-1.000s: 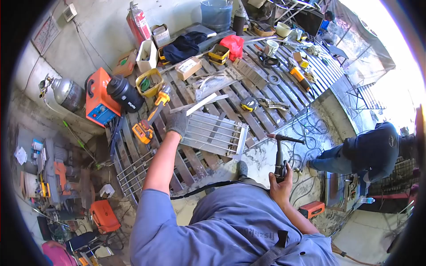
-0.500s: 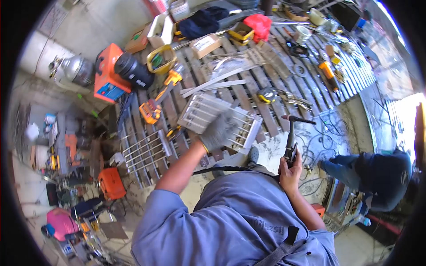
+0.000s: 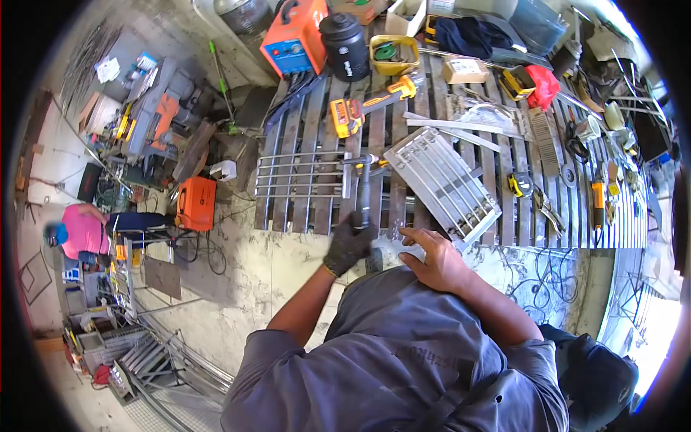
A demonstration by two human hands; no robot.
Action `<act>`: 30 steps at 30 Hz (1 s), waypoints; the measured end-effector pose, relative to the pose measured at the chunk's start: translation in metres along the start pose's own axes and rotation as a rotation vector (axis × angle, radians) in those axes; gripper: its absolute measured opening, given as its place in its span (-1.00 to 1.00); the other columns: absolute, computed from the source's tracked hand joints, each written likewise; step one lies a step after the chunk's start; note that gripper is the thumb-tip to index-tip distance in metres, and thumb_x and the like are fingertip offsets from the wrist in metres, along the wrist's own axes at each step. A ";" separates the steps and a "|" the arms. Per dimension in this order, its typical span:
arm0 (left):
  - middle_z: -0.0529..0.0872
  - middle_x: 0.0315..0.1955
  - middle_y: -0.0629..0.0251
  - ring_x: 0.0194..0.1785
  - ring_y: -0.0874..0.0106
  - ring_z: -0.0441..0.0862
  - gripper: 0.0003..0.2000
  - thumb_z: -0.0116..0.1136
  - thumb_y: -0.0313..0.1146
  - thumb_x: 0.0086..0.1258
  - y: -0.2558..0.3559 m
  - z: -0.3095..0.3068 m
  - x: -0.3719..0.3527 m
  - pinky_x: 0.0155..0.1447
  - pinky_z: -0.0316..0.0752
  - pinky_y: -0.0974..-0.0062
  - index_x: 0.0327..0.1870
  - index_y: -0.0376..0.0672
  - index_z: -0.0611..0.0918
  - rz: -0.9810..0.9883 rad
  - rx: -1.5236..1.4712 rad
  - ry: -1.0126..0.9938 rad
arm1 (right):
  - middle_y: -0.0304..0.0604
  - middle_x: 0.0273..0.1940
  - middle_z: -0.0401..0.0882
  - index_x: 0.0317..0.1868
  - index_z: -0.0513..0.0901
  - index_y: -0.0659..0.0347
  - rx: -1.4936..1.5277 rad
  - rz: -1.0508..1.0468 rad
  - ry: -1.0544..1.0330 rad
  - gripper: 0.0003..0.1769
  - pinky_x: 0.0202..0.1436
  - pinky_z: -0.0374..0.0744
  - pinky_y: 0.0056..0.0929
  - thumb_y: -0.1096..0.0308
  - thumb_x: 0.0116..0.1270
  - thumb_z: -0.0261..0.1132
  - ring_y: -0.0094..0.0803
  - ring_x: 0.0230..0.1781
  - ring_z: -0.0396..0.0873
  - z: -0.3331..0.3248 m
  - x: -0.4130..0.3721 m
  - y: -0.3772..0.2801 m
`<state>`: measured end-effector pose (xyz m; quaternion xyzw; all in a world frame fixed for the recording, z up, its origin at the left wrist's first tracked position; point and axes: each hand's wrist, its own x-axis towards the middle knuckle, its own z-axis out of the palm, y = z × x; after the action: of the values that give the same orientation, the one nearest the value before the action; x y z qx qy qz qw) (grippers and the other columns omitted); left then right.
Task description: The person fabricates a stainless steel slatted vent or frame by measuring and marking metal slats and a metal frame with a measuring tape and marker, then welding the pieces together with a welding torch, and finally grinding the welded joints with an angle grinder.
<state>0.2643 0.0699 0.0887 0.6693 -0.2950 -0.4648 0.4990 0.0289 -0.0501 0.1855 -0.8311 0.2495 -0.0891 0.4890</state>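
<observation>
My left hand (image 3: 350, 246), in a dark glove, is closed round the handle of a black welding torch (image 3: 365, 191). The torch stands nearly upright in view, its head by the end of a small metal bar grille (image 3: 299, 176) on the slatted bench. Bare and empty, my right hand (image 3: 434, 261) is held in front of my body at the bench edge, fingers apart. Just beyond it lies a rectangular metal frame with parallel rods (image 3: 440, 183), set at a slant on the slats. The torch's cable is hidden.
On the slatted bench (image 3: 392, 205) are a yellow cordless tool (image 3: 348, 117), a tape measure (image 3: 520, 185) and flat metal strips (image 3: 461, 129). An orange welding machine (image 3: 295, 39) and black jug (image 3: 344, 47) stand behind. One person in pink (image 3: 85, 229) is left; another (image 3: 594, 371) is lower right.
The torch has passed from my right hand to my gloved left hand, which has left the rod frame. My view has turned leftward.
</observation>
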 end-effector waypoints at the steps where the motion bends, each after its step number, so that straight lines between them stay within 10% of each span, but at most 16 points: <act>1: 0.72 -0.25 0.48 -0.23 0.62 0.64 -0.79 0.45 -0.30 0.57 -0.016 -0.024 0.002 -0.16 0.61 0.45 0.05 -0.13 0.68 0.141 0.104 0.072 | 0.19 0.16 0.80 0.50 0.58 0.31 -0.025 -0.018 -0.016 -0.38 0.31 0.72 -0.03 0.33 0.50 0.48 0.09 0.22 0.79 0.006 0.003 -0.002; 6: 0.64 -0.57 0.47 -0.56 0.58 0.58 -0.78 0.39 -0.23 0.61 -0.001 -0.110 0.026 -0.42 0.53 0.43 -0.26 -0.11 0.67 0.089 0.197 0.219 | 0.24 0.07 0.84 0.40 0.66 0.38 0.012 0.118 -0.116 -0.49 0.23 0.74 -0.03 0.31 0.54 0.44 0.18 0.12 0.82 0.030 0.008 -0.012; 16: 0.73 -0.53 0.29 -0.64 0.39 0.67 -0.68 0.39 -0.06 0.61 -0.074 -0.156 0.122 -0.51 0.58 0.27 -0.28 -0.11 0.70 -0.214 0.022 0.216 | 0.18 0.02 0.84 0.40 0.67 0.30 -0.015 0.245 0.198 -0.49 0.20 0.73 -0.04 0.34 0.51 0.46 0.17 0.06 0.82 0.036 -0.020 -0.017; 21: 0.88 -0.25 -0.13 -0.17 -0.06 0.88 -0.47 0.37 0.21 0.48 -0.067 -0.154 0.124 0.00 0.73 -0.02 -0.11 -0.20 0.80 0.022 1.052 0.308 | 0.16 0.01 0.85 0.39 0.67 0.34 0.012 0.367 0.330 -0.50 0.18 0.73 -0.08 0.36 0.51 0.45 0.06 0.04 0.84 0.030 -0.075 0.011; 26: 0.87 -0.19 -0.15 -0.05 -0.19 0.84 -0.52 0.34 0.11 0.54 -0.015 -0.131 0.100 0.03 0.68 -0.12 -0.06 -0.24 0.74 -0.021 1.201 0.340 | 0.17 -0.04 0.85 0.35 0.69 0.37 -0.040 0.547 0.434 -0.50 0.16 0.75 -0.08 0.34 0.49 0.48 0.02 0.03 0.85 0.021 -0.135 0.027; 30: 0.81 -0.31 0.05 -0.25 0.13 0.81 -0.66 0.36 -0.01 0.61 -0.002 -0.055 0.088 -0.11 0.68 0.13 -0.06 -0.16 0.70 0.398 0.835 0.115 | 0.17 -0.01 0.84 0.38 0.68 0.33 -0.103 0.667 0.451 -0.49 0.20 0.75 -0.07 0.30 0.50 0.48 0.05 0.05 0.83 0.005 -0.168 0.041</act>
<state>0.3489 0.0167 0.0623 0.7681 -0.5512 -0.1637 0.2818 -0.1267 0.0215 0.1643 -0.6876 0.6106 -0.0933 0.3817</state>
